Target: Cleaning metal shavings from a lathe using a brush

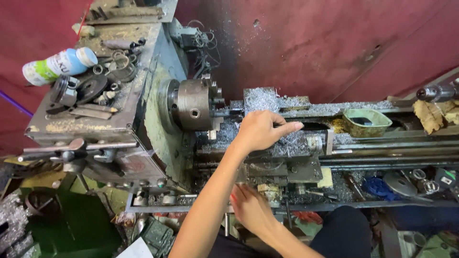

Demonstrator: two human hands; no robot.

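Plainly, we stood over a lathe, looking down at both our hands. Our left hand lay across the carriage, just right of the chuck, with the forefinger stretched out toward the right and the other fingers curled over the top of the slide; its grip was loose, and we could not tell whether it closed on a handle beneath the palm or merely rested there. Our right hand sat lower, at the front of the apron, fingers half folded toward a small knob or wheel that the hand itself hid, so whether that grip held anything we could not tell. Silver swarf lay thick on the carriage and over the bed behind it. A green dish sat on the bed to the right, well apart from the hands, and a white and blue bottle lay on the headstock among rings and small parts. Judging from this, doing the work well called for keeping the left fingers and wrist clear of the chuck jaws, which stood very near, for feeding the slide slowly and evenly with one hand while the other steadied, and for brushing chips away with a tool, not with bare skin, since the curls looked sharp.
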